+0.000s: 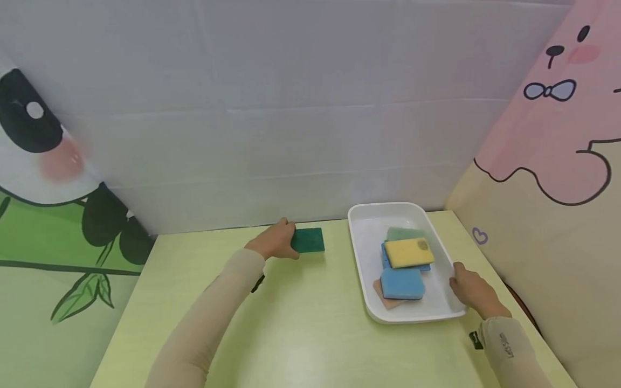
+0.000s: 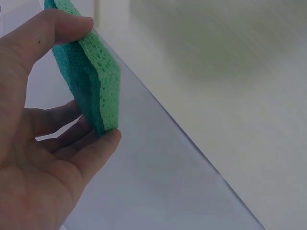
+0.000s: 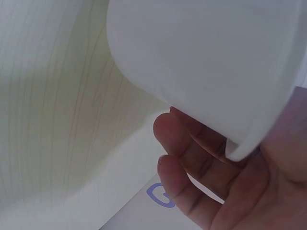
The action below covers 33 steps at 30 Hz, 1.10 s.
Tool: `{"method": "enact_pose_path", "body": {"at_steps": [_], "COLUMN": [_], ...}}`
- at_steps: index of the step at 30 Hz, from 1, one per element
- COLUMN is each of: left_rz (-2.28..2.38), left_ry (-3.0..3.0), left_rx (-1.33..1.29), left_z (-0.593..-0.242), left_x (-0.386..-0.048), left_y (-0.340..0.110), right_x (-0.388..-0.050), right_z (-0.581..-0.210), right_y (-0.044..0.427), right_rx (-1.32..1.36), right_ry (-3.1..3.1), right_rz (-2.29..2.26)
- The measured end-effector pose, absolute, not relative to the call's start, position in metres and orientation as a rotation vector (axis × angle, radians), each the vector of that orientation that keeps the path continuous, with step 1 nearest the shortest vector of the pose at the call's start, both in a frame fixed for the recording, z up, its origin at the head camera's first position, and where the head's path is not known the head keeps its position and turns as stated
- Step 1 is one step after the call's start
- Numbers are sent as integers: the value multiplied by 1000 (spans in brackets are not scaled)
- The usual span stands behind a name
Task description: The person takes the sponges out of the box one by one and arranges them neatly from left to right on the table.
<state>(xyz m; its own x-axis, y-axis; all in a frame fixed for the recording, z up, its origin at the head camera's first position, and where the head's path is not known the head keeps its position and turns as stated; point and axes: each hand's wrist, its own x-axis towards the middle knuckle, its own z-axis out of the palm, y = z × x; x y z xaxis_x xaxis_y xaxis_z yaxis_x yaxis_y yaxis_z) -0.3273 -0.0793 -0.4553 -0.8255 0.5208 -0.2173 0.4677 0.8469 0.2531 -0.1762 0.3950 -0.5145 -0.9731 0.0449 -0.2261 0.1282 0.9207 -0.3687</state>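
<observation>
At the back of the table, my left hand (image 1: pixel 277 240) holds a green sponge (image 1: pixel 309 240) by its left end. In the left wrist view the sponge (image 2: pixel 103 81) has a dark green scouring side and a lighter porous layer, with thumb and fingers pinching its edges. My right hand (image 1: pixel 477 291) grips the right rim of a white plastic tray (image 1: pixel 371 237). In the right wrist view, fingers (image 3: pixel 180 143) curl under the tray's lip, and the thumb is out of sight. Inside the tray lie a yellow sponge (image 1: pixel 407 254) and a light blue sponge (image 1: pixel 401 284).
Partly covered in the tray are a pale green piece (image 1: pixel 405 233), a darker blue piece (image 1: pixel 385 257) and a pinkish-tan piece (image 1: pixel 385 298). A white wall covering (image 1: pixel 291 145) rises behind the pale yellow table (image 1: pixel 301 328). Walls with cartoon pictures stand left and right.
</observation>
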Motion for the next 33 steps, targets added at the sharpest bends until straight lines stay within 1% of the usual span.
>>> {"method": "enact_pose_path", "body": {"at_steps": [10,17,25,33], "left_rz": [320,350,456,416], "left_ry": [2754,2781,2757,2808], "left_rx": [680,680,610,634], "left_z": [-466,-481,-492,-504], "left_x": [-327,-328,-322,-320], "left_y": [-136,-171,-198,-223], "right_x": [-172,-165,-159,-152], "right_z": [-513,-511,-506,-505], "right_y": [402,411,418,422], "right_rx": [134,127,126,128], "right_ry": [2863,2856,2851,2856], "right_rz": [-583,-587,-586,-557]}}
